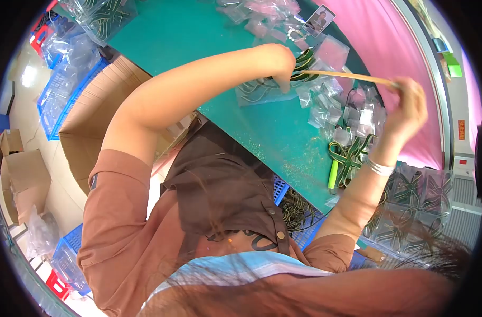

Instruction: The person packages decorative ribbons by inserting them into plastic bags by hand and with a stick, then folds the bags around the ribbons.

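Note:
My left hand [282, 66] is bent over a bundle of dark green straps with gold edges [303, 64], closed on it; most of its fingers are hidden. A thin tan strip [352, 75] runs taut from this bundle out to the right. Its far end is pinched in my right hand [407, 108], raised near the pink cloth. Beneath the bundle lies a clear plastic bag [265, 94]. Closer to my right forearm, more green-and-gold straps [352, 158] lie beside a tool with a bright green handle [333, 174].
Small clear packets [325, 105] are scattered over the green table [241, 127]. Pink cloth [389, 37] borders the far side, near a small photo card [320, 20]. To the left stand a cardboard box [93, 105] and a blue basket [53, 113]. Bagged straps [410, 193] lie at right.

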A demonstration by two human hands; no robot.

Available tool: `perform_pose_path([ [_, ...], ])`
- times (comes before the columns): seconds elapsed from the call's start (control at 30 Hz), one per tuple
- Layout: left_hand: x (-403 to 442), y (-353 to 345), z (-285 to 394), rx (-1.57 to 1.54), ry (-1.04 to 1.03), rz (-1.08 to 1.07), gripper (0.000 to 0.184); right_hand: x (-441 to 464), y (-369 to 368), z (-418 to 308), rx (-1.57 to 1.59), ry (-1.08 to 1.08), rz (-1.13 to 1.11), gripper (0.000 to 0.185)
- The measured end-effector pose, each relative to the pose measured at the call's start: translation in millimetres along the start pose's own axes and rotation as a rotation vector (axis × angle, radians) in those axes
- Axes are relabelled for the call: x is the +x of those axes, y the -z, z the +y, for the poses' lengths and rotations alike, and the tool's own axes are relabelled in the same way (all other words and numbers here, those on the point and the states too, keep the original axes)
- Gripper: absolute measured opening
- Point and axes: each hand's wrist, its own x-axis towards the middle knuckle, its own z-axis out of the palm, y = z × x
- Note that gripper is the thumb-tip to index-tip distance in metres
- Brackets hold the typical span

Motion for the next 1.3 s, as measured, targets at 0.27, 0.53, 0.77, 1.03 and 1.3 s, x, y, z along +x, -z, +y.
perform_pose_path([
  [0.27, -52, 21, -26, 0.206, -0.302, 0.32, 0.031, -172, 8, 26, -0.345, -0.038, 0.172, 0.017],
  [0.53, -65, -13, -80, 0.363, -0.575, 0.648, 0.015, -316, 4, 18, -0.406, -0.463, 0.507, 0.017],
  [0.77, -33, -61, -184, 0.47, -0.592, 0.716, 0.025, -361, 12, 39, -0.623, -0.422, 0.218, 0.008],
  [1.03, -31, -75, -57, 0.172, -0.941, 1.03, 0.017, -310, 4, 69, -0.679, -0.436, 0.157, 0.054],
  [1.3, -86, -69, 17, 0.475, -0.672, 0.841, 0.023, -185, -81, 33, 0.094, 0.167, 0.064, 0.069],
])
